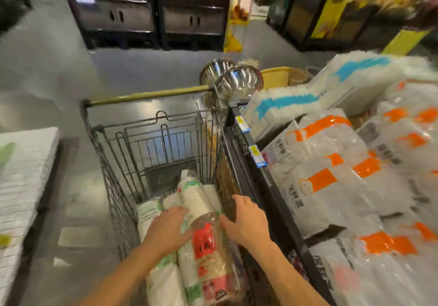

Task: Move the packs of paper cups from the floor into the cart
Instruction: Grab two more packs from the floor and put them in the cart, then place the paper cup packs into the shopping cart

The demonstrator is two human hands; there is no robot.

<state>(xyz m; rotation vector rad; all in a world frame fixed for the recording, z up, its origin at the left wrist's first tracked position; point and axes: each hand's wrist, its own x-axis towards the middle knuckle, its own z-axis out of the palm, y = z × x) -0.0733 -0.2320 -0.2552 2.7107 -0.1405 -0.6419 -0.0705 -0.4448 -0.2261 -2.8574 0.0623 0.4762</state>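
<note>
Several long packs of white paper cups in clear wrap lie lengthwise inside the wire cart (151, 137). The top pack (201, 211) has a red label near my end and points toward the cart's far wall. My left hand (169, 228) rests on the left side of this pack with fingers curled over it. My right hand (245, 220) presses against its right side, close to the cart's right wall. More packs (151, 213) with green print lie under and left of it.
A dark shelf (248, 144) stands right against the cart's right side, stacked with clear bagged goods (331, 163) with orange and blue print. Two steel bowls (237, 80) sit past the cart handle. A white stack (21, 175) stands at the left. Shelving lines the far aisle.
</note>
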